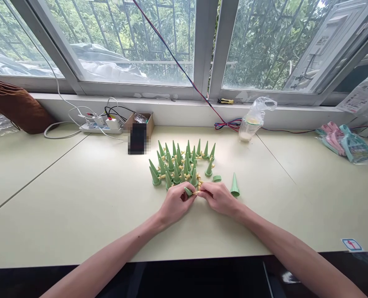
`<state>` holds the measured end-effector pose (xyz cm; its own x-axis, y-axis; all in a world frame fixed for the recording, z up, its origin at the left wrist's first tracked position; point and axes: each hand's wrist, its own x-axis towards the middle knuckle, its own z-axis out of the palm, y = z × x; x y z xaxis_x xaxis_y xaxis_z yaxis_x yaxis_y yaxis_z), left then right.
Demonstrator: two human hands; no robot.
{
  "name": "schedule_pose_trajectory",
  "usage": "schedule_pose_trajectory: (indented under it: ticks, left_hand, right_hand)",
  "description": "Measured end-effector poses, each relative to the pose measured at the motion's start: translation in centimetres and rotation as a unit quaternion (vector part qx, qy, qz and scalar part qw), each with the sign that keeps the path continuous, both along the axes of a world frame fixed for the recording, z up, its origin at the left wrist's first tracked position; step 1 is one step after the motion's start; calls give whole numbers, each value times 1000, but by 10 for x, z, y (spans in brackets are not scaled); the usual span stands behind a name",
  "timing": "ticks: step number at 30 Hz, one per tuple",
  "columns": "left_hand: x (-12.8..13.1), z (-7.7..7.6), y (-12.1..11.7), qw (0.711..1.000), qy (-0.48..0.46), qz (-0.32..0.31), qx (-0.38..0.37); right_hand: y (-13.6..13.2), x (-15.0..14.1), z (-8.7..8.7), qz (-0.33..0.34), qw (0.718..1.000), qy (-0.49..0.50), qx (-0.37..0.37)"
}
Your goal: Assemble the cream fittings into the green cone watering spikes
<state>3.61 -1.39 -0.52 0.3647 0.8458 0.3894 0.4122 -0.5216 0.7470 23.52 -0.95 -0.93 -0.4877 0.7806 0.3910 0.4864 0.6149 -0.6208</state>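
My left hand (178, 201) is closed around a green plastic cone (188, 191), whose tip points up and left. Fingers of my right hand (216, 196) pinch a small yellow piece (196, 193) at the cone's other end; its exact kind is too small to tell. Just beyond my hands stand several upright green cones (176, 174) in a cluster, with small yellow pieces at their bases. To the right of the cluster, a loose green ring-shaped cap (216, 178) lies on the table. A separate cone (235, 185) stands right of my right hand, with no yellow piece visible on it.
The pale table (78, 215) runs up to the window sill. Along the back are a power strip (101, 127) with cables, a small cardboard box (148, 124), a lidded plastic cup (249, 126) and bundled wires (229, 125). Bagged pink and teal items (347, 142) lie at right, a brown pouch (19, 107) at left.
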Motion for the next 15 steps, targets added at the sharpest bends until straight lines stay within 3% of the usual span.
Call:
schedule_pose_trajectory:
  ticks: [15]
  left_hand:
    - [-2, -2, 1, 1000, 7, -18, 1]
  right_hand:
    - [-2, -1, 0, 1, 1000, 3, -9]
